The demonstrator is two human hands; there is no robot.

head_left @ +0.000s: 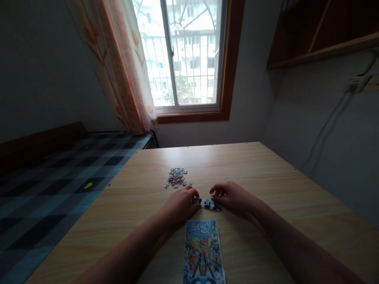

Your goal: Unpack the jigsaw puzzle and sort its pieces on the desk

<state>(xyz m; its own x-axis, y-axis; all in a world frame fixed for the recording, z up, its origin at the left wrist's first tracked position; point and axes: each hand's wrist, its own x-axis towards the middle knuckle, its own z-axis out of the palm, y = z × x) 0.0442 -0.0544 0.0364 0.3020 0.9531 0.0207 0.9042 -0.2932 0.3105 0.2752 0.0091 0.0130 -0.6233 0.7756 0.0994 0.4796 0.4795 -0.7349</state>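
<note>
A small strip of joined jigsaw pieces [207, 203], blue and white, lies on the table between my two hands. My left hand [184, 201] has its curled fingers and thumb at the strip's left end. At the right end is my right hand [231, 196], thumb and fingers bent around the edge pieces. Its index finger arches above the strip. Just beyond my left hand sits a heap of loose jigsaw pieces [177, 176]. Nearer to me lies a colourful picture sheet [203, 252] marked "BLUEY", flat on the wood.
The light wooden table [142, 185] fills the middle. On the left is a bed with a checked cover [59, 177]. A flowered curtain [118, 67] hangs by the window [195, 59]. At upper right are a wall shelf [325, 47] and a socket with cables [357, 84].
</note>
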